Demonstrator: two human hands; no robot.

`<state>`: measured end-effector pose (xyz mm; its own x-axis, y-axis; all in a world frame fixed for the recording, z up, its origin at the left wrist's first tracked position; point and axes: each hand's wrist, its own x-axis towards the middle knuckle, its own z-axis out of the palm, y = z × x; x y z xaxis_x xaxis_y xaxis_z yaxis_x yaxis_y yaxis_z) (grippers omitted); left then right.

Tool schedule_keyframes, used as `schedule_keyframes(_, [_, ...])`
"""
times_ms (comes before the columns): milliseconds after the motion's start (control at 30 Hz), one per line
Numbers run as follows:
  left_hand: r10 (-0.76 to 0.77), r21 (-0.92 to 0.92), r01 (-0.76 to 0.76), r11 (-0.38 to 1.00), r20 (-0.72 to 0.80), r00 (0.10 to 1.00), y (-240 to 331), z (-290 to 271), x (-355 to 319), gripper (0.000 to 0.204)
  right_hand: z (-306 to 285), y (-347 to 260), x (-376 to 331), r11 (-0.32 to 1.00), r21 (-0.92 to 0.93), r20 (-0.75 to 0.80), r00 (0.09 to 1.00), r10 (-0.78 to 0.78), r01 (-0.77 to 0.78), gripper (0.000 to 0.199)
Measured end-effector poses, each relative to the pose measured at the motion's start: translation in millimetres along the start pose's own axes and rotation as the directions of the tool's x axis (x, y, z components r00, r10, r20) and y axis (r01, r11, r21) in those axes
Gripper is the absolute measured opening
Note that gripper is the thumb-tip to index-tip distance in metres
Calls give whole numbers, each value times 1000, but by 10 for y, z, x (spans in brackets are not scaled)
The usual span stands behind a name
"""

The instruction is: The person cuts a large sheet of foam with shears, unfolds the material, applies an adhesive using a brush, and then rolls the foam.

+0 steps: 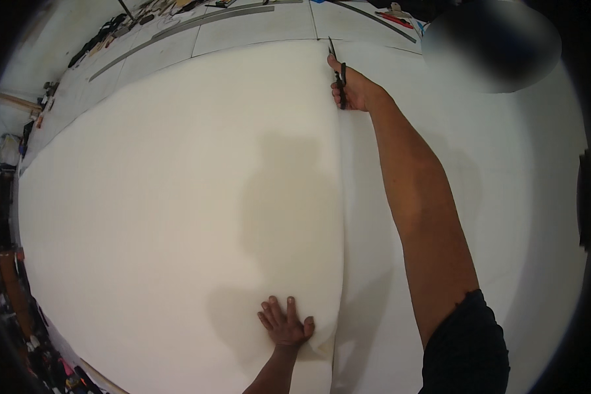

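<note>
A large white sheet of thick padding (177,197) covers most of the table. A long cut line runs through it from near me to its far edge. My right hand (353,87) is stretched far out and grips black scissors (338,72) at the far end of that cut. My left hand (284,323) lies flat, fingers spread, on the padding close to me, just left of the cut edge. Right of the cut lies the other white part of the sheet (505,197).
The grey table top (256,26) shows beyond the padding, with long metal rulers (177,29) on it. Tools and small items (98,39) sit along the far left edge. Cluttered shelves or goods (6,276) stand at the left rim.
</note>
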<state>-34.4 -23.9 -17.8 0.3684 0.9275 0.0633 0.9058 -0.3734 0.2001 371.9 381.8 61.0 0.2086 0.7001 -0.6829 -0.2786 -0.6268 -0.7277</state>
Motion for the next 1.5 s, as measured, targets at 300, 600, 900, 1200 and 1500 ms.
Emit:
schedule_keyframes(300, [34,14,-33,999,-57,998,69,-20,-22,61,-134,178,-76,1000,18,0,1000,-25,25,64])
schedule_keyframes(600, [36,37,-36,999,-6,999,-46,-101,149,65,-284,239,-512,995,-98,226,974,17,5,73])
schedule_keyframes(900, [21,25,-21,999,34,999,56,-8,-32,68,-122,180,-327,999,-35,152,988,33,-28,72])
schedule_keyframes(1200, [24,21,-25,999,41,999,-8,-117,69,70,-294,293,-454,998,44,136,990,28,-34,69])
schedule_keyframes(1500, [23,22,-23,999,27,999,-9,-53,43,70,-33,141,-365,993,-104,41,997,62,-58,68])
